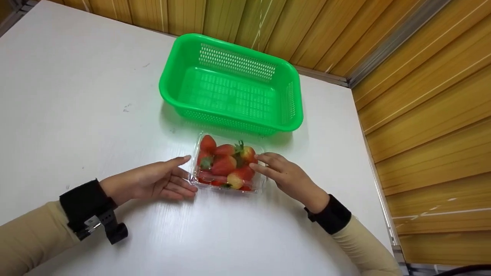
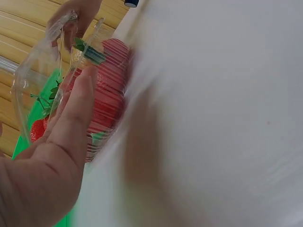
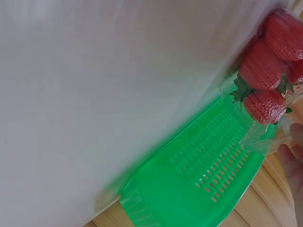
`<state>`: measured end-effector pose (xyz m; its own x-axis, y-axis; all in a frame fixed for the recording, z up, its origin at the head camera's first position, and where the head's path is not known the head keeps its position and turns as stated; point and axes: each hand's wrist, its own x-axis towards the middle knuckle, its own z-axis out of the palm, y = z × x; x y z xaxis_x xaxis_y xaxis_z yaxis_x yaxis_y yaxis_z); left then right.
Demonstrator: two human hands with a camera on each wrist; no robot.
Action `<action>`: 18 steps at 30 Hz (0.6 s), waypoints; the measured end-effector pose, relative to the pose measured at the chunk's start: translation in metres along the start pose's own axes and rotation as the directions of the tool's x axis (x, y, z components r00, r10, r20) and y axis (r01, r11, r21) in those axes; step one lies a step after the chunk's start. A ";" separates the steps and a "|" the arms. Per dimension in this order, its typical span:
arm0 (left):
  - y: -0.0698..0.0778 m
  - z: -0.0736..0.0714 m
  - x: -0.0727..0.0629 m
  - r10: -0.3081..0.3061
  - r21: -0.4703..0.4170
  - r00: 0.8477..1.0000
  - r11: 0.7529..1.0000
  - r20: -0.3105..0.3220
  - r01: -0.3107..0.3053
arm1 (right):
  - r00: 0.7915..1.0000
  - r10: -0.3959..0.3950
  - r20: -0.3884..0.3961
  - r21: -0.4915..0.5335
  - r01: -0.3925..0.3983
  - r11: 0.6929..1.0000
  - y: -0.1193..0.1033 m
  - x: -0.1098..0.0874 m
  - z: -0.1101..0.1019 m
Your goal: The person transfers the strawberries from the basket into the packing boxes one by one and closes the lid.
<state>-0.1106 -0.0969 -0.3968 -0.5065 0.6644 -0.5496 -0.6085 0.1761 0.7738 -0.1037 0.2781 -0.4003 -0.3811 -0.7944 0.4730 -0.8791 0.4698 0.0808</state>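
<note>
A clear plastic box [image 1: 195, 168] of red strawberries [image 1: 223, 165] with green leaves rests on the white table. Its clear lid [image 2: 24, 78] stands tilted up in the left wrist view. The right hand [image 1: 287, 174] is at the box's right side, and thumb and finger pinch the lid's edge in the right wrist view. To the left of the box, the left hand [image 1: 157, 182] has straight, spread fingers, the tips at the box's left side. In the left wrist view, one finger partly covers the strawberries.
Just behind the box stands a green perforated plastic basket [image 1: 230, 101] with nothing in it. The white table [image 1: 96, 96] runs up to yellow wood-look panels [image 1: 429, 153] at the back and right. Each wrist bears a black strap with a mount.
</note>
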 end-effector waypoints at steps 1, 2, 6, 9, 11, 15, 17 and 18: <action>0.000 0.000 0.000 0.005 -0.004 1.000 1.000 0.006 -0.005 | 1.000 -0.016 0.007 -0.005 0.016 1.000 0.000 0.000 0.001; -0.001 0.001 0.000 0.011 -0.011 1.000 1.000 0.010 -0.011 | 0.999 -0.031 0.013 -0.013 0.031 0.999 0.000 0.000 0.002; 0.000 0.003 0.002 0.015 -0.046 1.000 0.999 0.001 -0.015 | 0.997 -0.073 0.029 -0.050 0.074 0.996 0.002 -0.002 0.002; 0.001 0.004 0.003 0.004 -0.053 1.000 0.999 -0.009 -0.004 | 0.994 -0.097 0.048 -0.088 0.101 0.991 0.003 -0.004 0.003; 0.001 0.004 0.003 0.000 -0.046 1.000 0.999 -0.005 -0.001 | 0.992 -0.109 0.063 -0.115 0.116 0.987 0.003 -0.005 0.003; -0.001 0.005 0.003 -0.002 -0.024 1.000 1.000 0.015 0.002 | 0.989 -0.126 0.083 -0.152 0.137 0.979 0.003 -0.008 0.004; -0.002 0.006 0.003 -0.007 -0.020 1.000 1.000 0.022 0.007 | 0.988 -0.129 0.085 -0.157 0.141 0.977 0.003 -0.009 0.004; -0.002 0.007 0.003 -0.011 -0.023 1.000 1.000 0.025 0.012 | 0.988 -0.129 0.084 -0.158 0.141 0.977 0.003 -0.009 0.004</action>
<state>-0.1065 -0.0905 -0.3976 -0.4838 0.6806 -0.5502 -0.6286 0.1672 0.7595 -0.1042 0.2851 -0.4079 -0.2874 -0.8779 0.3830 -0.8677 0.4080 0.2839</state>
